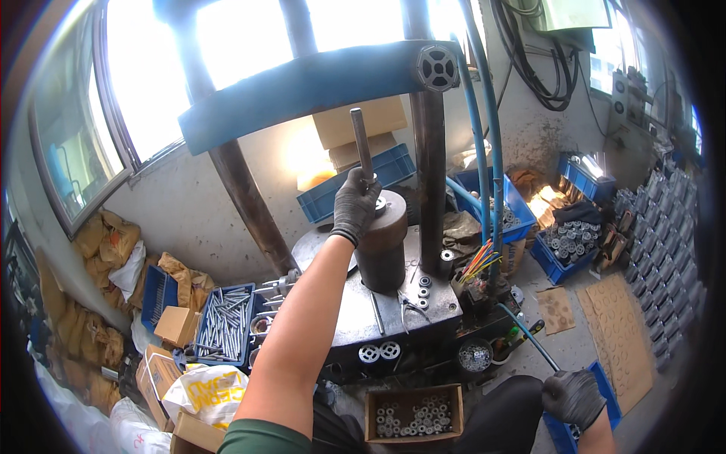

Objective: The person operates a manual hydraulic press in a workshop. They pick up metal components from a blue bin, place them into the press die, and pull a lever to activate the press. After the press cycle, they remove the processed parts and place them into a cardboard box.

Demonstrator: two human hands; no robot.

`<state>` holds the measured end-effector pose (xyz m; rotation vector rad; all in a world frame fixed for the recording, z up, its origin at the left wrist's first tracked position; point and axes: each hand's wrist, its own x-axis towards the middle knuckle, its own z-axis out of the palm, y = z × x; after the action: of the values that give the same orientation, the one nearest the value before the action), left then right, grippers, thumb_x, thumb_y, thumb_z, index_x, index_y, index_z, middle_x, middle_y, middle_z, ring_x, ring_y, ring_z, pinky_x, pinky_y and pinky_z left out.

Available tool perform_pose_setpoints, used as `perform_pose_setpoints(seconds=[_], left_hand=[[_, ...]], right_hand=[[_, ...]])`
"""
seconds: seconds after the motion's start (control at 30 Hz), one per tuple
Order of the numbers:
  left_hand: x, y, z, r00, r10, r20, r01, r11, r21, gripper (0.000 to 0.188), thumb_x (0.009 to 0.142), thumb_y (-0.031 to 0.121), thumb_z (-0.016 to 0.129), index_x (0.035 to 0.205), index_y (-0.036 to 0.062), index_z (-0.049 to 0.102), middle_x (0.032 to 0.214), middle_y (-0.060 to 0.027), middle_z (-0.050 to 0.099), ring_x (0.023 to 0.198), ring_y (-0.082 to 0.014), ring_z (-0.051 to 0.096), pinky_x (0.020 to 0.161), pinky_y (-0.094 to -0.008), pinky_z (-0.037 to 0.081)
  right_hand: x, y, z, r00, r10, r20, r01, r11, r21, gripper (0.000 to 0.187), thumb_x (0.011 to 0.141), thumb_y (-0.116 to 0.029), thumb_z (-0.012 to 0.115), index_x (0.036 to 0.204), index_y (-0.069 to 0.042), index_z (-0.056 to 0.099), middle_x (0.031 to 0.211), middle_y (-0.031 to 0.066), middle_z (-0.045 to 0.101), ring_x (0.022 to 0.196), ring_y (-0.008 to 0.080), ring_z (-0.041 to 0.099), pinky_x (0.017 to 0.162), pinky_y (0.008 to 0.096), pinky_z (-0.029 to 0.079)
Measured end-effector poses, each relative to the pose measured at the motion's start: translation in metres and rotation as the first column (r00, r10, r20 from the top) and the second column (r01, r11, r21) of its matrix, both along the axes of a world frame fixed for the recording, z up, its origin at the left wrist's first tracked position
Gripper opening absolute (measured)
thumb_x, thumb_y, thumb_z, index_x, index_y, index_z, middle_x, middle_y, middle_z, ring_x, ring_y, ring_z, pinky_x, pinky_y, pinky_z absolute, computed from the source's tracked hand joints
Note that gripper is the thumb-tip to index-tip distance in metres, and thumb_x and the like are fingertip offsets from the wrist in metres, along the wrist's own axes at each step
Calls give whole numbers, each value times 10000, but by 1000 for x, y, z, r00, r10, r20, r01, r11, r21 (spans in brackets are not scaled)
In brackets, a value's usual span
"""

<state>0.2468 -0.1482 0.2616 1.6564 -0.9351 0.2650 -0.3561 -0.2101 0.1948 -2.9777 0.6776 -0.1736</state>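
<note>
Handling a rod at a press bench, from left to right. Well to the left of the left fingers and lower in the view, loose metal rods (224, 318) fill a blue bin (218, 360). The gloved left hand (357, 203) has its fingers wrapped closely around the lower part of a single metal rod (361, 140), which rises above the grip; its lower end is hidden by the glove. Just right of these fingers, a metal ring (380, 203) sits at the top of a dark cylinder (382, 261). Good practice here, as judged, is to align the rod with its seat and keep the fingertips clear of meeting metal faces; the wide lens prevents a judgement of true tilt. Below and right of the left fingers lie pliers (409, 306) and, lower still, a carton (412, 438) of small rings. Farther right, a lever (529, 340) runs down to the gloved right hand (576, 397), whose fingers appear curled around its end, their undersides hidden. Any pull should be slow while the left fingers remain near the cylinder. Beneath the right fingers stands another blue bin (611, 395).
</note>
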Motion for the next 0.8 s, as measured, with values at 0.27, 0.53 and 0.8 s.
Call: perform_pose_setpoints(seconds=[0.27,0.53,0.8], left_hand=[[-11,6,9,998,49,26,-50,998,49,275,989,166,737,1221,107,601,1086,-169,766,1021,-358,745,907,-435,571],[-14,8,12,998,55,18,-56,996,72,288,976,149,746,1225,105,606,1087,-170,757,1030,-372,738,917,-441,570],[-9,5,9,998,50,38,-52,997,53,294,973,160,746,1231,108,614,1076,-167,757,1029,-374,738,914,-442,576]], right_hand=[[11,14,2,993,-100,62,99,995,10,168,771,-232,738,711,-81,695,711,178,660,685,397,685,641,499,537],[15,17,4,987,-111,118,108,994,29,186,767,-199,774,697,-59,673,699,189,642,679,404,671,629,498,528],[16,16,6,988,-129,82,128,992,16,205,794,-224,754,701,-58,678,717,191,663,684,401,684,628,506,530]])
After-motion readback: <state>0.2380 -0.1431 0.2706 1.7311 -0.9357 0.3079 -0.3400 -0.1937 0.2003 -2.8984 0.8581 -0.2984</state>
